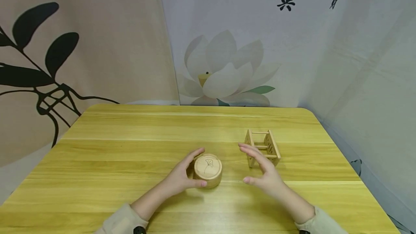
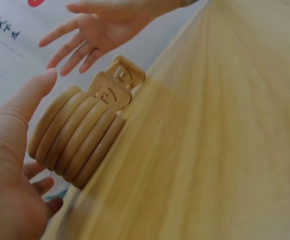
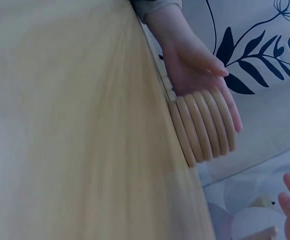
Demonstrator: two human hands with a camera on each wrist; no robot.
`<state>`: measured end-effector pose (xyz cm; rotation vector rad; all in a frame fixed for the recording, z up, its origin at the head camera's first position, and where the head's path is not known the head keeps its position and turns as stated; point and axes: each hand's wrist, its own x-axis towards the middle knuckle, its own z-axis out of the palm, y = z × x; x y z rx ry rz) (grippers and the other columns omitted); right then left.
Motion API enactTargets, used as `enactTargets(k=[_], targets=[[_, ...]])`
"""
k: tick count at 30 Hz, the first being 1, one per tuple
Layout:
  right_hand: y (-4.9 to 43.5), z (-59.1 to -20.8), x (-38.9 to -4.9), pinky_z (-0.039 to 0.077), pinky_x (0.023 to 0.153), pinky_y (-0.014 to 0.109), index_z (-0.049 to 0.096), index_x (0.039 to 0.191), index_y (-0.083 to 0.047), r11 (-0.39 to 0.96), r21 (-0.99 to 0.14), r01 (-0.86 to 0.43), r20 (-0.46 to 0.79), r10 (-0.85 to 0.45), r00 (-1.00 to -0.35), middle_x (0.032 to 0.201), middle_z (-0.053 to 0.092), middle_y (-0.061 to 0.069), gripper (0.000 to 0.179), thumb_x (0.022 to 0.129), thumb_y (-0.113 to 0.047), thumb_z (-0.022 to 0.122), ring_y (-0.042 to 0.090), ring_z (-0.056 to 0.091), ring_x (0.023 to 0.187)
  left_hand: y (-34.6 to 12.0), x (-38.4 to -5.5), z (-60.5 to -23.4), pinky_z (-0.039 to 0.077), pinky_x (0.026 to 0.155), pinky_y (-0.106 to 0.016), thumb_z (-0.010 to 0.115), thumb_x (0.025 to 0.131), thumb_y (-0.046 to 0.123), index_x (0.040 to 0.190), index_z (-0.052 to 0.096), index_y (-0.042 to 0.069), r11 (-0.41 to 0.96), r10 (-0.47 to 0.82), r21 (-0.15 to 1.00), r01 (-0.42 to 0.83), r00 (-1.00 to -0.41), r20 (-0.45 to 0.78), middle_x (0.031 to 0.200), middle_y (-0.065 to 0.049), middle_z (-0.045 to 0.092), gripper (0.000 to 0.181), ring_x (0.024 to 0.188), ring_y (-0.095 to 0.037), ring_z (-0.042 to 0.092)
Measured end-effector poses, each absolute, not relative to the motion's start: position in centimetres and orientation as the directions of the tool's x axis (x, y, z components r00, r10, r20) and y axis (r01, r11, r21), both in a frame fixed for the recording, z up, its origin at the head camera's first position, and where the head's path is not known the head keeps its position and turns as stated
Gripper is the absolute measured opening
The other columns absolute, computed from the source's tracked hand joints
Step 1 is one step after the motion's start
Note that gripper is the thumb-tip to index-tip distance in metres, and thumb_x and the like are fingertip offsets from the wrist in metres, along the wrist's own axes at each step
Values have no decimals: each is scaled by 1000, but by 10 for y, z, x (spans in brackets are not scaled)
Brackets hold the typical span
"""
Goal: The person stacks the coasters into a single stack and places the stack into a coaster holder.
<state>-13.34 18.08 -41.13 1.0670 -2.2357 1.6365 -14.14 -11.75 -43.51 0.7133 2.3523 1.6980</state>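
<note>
step seems reaching: left hand (image 1: pixel 178 180), fingers loose, around the stack (image 1: pixel 208 172); right hand (image 1: pixel 268 178), equally loose, nearer tabletop's (image 1: pixel 136 127) right edge. next move needs left fingers closed.

A: So what's blocking the right hand (image 1: pixel 269 179)?

B: That little rack (image 1: pixel 273 146) is standing just past it. A bare strip of table (image 1: pixel 232 170) is running between that hand and the stack of discs (image 1: pixel 208 170), though.

A: And on the stack's left?

B: Left hand (image 1: pixel 178 178) is filling that side. Behind the stack, bare table is stretching to the far edge.
</note>
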Motion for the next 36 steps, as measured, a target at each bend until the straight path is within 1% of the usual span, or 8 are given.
enactTargets(k=[5, 7, 11, 14, 19, 24, 28, 36], targets=[[173, -418, -134, 30, 106, 36, 41, 144, -6, 169, -768, -617, 489, -468, -736, 146, 39, 13, 84, 69, -9, 82, 23, 38, 132, -116, -141, -437, 20, 110, -47, 86, 70, 21, 151, 27, 13, 215, 466, 937, 276, -872, 150, 153, -4, 29, 101, 138, -27, 27], [169, -420, -134, 30, 106, 39, 42, 144, -9, 185, -777, -602, 465, -476, -746, 147, 39, 11, 86, 68, -4, 82, 23, 38, 131, -115, -141, -438, 20, 110, -44, 86, 70, 20, 152, 27, 14, 205, 467, 941, 269, -872, 147, 153, -3, 29, 102, 138, -25, 27], [161, -425, -133, 30, 105, 48, 42, 144, -10, 205, -793, -574, 425, -488, -762, 147, 38, 9, 87, 68, -2, 83, 24, 39, 130, -113, -142, -440, 17, 111, -45, 86, 70, 19, 152, 26, 12, 183, 462, 945, 269, -873, 159, 153, -6, 28, 102, 138, -26, 26], [156, -430, -132, 30, 104, 50, 43, 143, -10, 212, -801, -560, 409, -490, -770, 147, 38, 7, 84, 69, -4, 83, 26, 38, 131, -111, -142, -442, 17, 111, -48, 86, 71, 20, 152, 26, 14, 171, 458, 948, 270, -873, 166, 153, -7, 28, 101, 138, -27, 27], [149, -437, -133, 31, 103, 54, 44, 142, -11, 218, -819, -531, 378, -493, -784, 146, 38, 13, 82, 71, -10, 83, 29, 35, 132, -109, -141, -444, 18, 109, -55, 84, 74, 20, 152, 26, 21, 168, 465, 952, 256, -872, 152, 152, -9, 29, 97, 137, -30, 29], [142, -441, -133, 33, 100, 58, 45, 142, -10, 212, -840, -499, 349, -494, -797, 147, 37, 15, 82, 70, -13, 84, 30, 35, 132, -108, -140, -445, 20, 107, -58, 83, 75, 20, 152, 24, 17, 150, 466, 962, 230, -874, 136, 152, -9, 29, 97, 135, -31, 30], [138, -445, -134, 35, 100, 57, 43, 141, -4, 196, -841, -505, 353, -509, -785, 146, 37, 17, 81, 71, -17, 83, 29, 35, 132, -106, -141, -445, 23, 106, -58, 83, 75, 20, 152, 23, 14, 142, 453, 966, 214, -882, 128, 151, -8, 30, 98, 134, -31, 33], [136, -453, -138, 37, 100, 52, 43, 142, -11, 186, -848, -496, 339, -529, -778, 146, 36, 17, 79, 74, -19, 81, 27, 37, 130, -105, -141, -448, 29, 104, -55, 83, 75, 17, 152, 25, 14, 130, 439, 976, 174, -893, 100, 149, -9, 33, 96, 131, -32, 36]])
